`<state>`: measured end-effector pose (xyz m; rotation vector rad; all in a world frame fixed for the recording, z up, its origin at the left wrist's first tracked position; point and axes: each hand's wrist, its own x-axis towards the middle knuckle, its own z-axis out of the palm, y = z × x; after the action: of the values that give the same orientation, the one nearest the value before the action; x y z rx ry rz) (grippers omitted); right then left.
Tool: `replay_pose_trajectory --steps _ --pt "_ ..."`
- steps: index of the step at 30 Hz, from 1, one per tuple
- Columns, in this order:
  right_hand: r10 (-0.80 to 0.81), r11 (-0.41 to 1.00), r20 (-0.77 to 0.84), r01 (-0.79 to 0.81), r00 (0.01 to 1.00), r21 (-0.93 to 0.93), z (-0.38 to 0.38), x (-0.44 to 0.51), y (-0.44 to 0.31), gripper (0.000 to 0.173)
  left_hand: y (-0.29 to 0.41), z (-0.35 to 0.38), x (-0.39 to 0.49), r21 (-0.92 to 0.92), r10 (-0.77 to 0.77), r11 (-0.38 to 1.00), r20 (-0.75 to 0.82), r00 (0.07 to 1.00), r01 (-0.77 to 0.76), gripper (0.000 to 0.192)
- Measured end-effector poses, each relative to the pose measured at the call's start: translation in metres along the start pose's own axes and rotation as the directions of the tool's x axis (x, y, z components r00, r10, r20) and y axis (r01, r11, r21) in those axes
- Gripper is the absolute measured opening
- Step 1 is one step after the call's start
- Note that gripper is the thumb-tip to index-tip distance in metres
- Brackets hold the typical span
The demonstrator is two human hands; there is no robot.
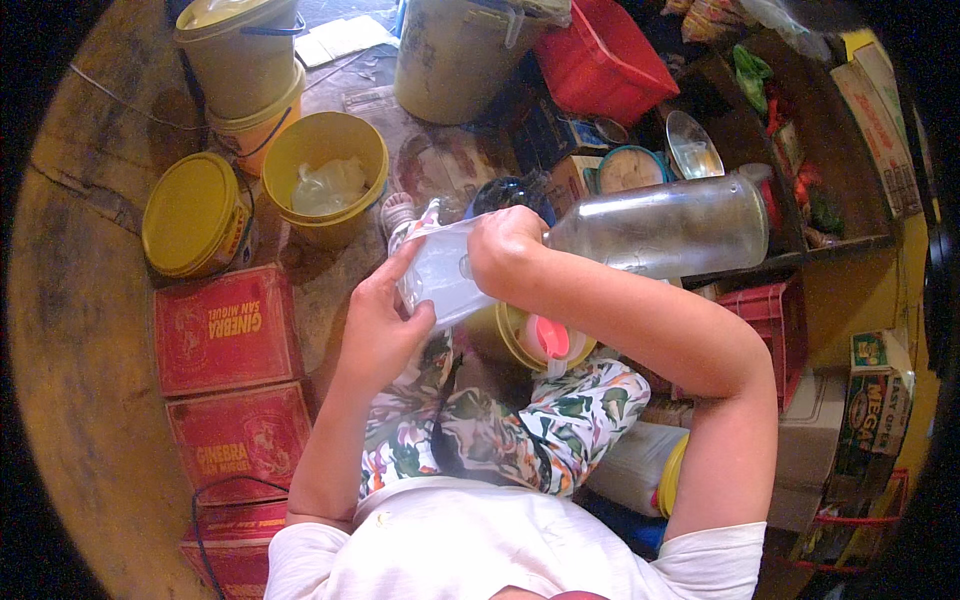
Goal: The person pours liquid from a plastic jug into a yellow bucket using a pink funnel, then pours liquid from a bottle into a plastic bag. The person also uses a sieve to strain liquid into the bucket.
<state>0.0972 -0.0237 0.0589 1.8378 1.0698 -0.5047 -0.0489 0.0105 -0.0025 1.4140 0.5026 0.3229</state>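
Observation:
My left hand (pixel 384 307) holds a translucent plastic bag (pixel 442 281), thumb and fingers spread around its left end. My right hand (pixel 510 251) is closed around the neck of a large clear bottle (pixel 667 229), which lies nearly level with its base to the right. The bottle's mouth points left against or inside the bag; which of these I cannot tell. Below the right wrist, a pink scoop or funnel (pixel 553 335) rests in a yellow-rimmed container (pixel 506 341) between my legs. Whether liquid is flowing is not visible.
On the left stand red cartons (pixel 225 330), a lidded yellow bucket (pixel 189 214) and an open yellow bucket (pixel 324 135) with plastic inside. A large bin (pixel 457 67) and a red basin (pixel 607 60) are at the back. Wooden shelving (pixel 847 180) and boxes line the right.

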Motion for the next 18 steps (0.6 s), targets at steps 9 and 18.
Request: replay_pose_trajectory --steps 9,18 --pt "0.017 1.0 0.016 -0.017 1.0 -0.007 0.009 0.008 -0.002 0.042 -0.004 0.005 -0.001 -0.083 0.039 0.996 -0.039 0.998 -0.042 0.064" --pt "-0.07 0.995 -0.142 0.079 0.987 0.06 0.013 -0.003 0.01 0.028 -0.002 0.008 0.0 -0.13 0.071 0.988 -0.051 0.996 -0.077 0.064"
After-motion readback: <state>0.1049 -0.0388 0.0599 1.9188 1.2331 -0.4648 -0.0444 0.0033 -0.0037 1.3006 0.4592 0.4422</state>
